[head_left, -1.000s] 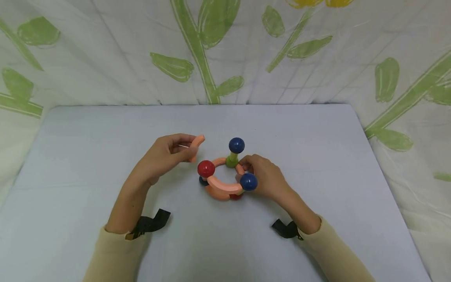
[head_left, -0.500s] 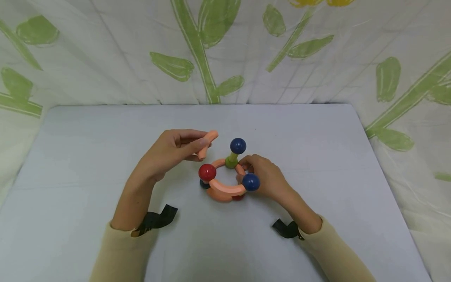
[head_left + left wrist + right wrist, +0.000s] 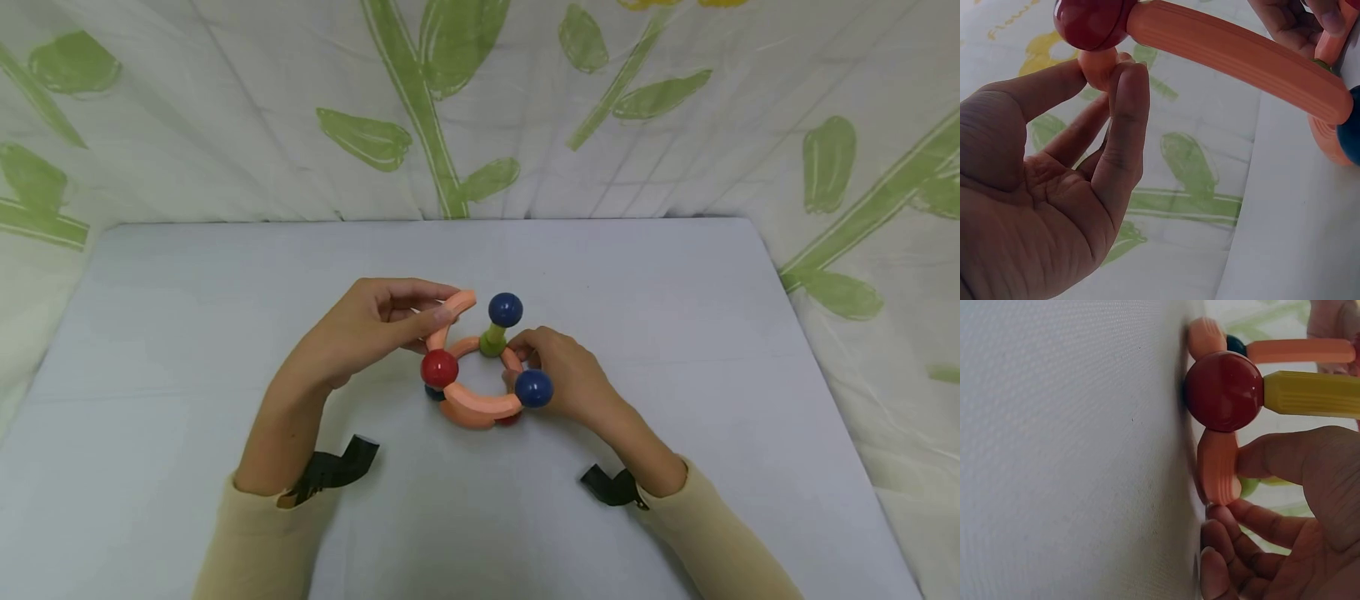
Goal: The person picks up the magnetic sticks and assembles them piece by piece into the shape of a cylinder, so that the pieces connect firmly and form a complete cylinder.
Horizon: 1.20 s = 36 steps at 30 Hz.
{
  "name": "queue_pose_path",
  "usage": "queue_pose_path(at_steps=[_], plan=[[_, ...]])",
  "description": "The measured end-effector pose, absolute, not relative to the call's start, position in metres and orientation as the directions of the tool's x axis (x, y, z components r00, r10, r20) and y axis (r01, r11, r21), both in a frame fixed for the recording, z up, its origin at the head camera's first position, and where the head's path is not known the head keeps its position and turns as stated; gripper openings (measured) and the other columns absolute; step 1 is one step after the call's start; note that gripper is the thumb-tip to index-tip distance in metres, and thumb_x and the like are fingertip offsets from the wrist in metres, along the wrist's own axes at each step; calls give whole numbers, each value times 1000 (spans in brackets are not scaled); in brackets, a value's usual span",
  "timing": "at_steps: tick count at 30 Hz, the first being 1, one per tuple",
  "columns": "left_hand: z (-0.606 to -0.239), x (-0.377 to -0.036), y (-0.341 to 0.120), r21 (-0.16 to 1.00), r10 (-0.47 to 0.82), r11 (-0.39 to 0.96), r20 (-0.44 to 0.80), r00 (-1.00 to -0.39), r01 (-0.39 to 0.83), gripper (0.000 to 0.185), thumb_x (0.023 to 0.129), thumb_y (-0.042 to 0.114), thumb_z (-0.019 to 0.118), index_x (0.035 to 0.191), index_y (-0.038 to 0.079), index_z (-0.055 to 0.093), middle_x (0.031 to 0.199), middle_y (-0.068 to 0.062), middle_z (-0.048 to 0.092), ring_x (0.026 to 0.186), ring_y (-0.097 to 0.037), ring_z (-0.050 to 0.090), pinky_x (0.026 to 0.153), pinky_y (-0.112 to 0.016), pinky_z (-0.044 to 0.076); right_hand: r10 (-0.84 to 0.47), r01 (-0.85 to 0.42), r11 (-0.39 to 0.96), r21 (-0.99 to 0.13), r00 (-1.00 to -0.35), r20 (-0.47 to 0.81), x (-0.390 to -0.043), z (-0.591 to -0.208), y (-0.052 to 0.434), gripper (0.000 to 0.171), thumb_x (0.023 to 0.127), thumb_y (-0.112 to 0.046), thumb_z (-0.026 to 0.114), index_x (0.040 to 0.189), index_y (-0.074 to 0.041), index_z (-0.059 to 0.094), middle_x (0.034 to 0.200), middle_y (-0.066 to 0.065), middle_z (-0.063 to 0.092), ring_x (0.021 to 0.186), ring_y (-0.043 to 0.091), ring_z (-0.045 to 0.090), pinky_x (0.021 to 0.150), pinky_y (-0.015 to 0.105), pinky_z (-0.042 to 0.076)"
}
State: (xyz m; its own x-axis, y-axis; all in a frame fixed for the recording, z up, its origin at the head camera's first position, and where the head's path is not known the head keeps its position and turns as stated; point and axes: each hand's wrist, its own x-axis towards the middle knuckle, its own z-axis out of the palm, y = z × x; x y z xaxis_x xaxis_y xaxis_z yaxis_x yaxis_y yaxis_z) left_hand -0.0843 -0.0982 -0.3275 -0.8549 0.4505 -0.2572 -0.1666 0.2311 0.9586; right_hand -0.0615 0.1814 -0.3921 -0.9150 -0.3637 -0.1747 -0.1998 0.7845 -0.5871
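Left hand (image 3: 367,325) pinches a ribbed, curved orange bar (image 3: 450,312) beside a glossy red ball (image 3: 438,367); right hand (image 3: 566,375) clasps the ball-and-bar ring (image 3: 480,400) on the worktop (image 3: 187,333).

Both forearms reach forward in pale yellow sleeves, a black strap at each wrist. The left hand (image 3: 367,325) is raised, thumb and curled fingers (image 3: 1125,106) pinching together. The right hand (image 3: 566,379) sits lower, fingers (image 3: 1260,528) curled inward in a grip.
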Motion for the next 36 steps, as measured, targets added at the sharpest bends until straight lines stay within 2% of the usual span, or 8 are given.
queue_pose_path(at_steps=[5,11,19,24,32,36], plan=[[-326,-84,-100,958,471,241,-253,-845,-152,36,102,34,72,136,21,71,99,-11,77,100,-28,75,85,-40,65,-361,-199,787,-583,-916,-175,-62,-391,182,35,93,-29,73,123,-11,74,108,5,73,94,19,64,83,39,54],[-325,-84,-98,960,485,244,-245,-840,-139,34,102,33,72,135,21,72,102,-17,76,97,-28,75,85,-43,65,-371,-219,780,-586,-916,-151,-62,-391,184,34,94,-28,73,122,-10,74,107,5,73,93,19,63,82,38,54],[-327,-84,-97,941,504,316,-273,-819,-119,36,104,34,70,138,24,70,108,-13,78,94,-24,77,91,-48,62,-359,-201,785,-586,-919,-165,-61,-392,183,37,95,-28,74,125,-7,73,107,6,73,92,19,62,80,35,53],[-327,-83,-97,931,504,344,-289,-814,-118,36,103,36,70,138,26,70,116,-13,79,94,-22,79,91,-41,60,-359,-195,783,-590,-917,-173,-61,-392,183,37,94,-29,75,124,-8,73,105,5,72,91,18,61,78,33,51],[-327,-82,-97,930,498,348,-289,-817,-117,32,102,37,71,134,32,72,96,-7,80,91,-25,77,89,-46,58,-368,-207,784,-585,-914,-171,-62,-393,181,38,94,-30,75,125,-9,73,105,5,72,91,18,61,78,34,52],[-328,-82,-97,931,497,343,-290,-818,-121,32,102,37,71,134,31,72,99,-9,79,91,-25,76,89,-45,58,-364,-199,790,-580,-914,-181,-62,-392,181,40,93,-31,77,126,-9,73,106,5,72,90,18,61,78,34,52]])
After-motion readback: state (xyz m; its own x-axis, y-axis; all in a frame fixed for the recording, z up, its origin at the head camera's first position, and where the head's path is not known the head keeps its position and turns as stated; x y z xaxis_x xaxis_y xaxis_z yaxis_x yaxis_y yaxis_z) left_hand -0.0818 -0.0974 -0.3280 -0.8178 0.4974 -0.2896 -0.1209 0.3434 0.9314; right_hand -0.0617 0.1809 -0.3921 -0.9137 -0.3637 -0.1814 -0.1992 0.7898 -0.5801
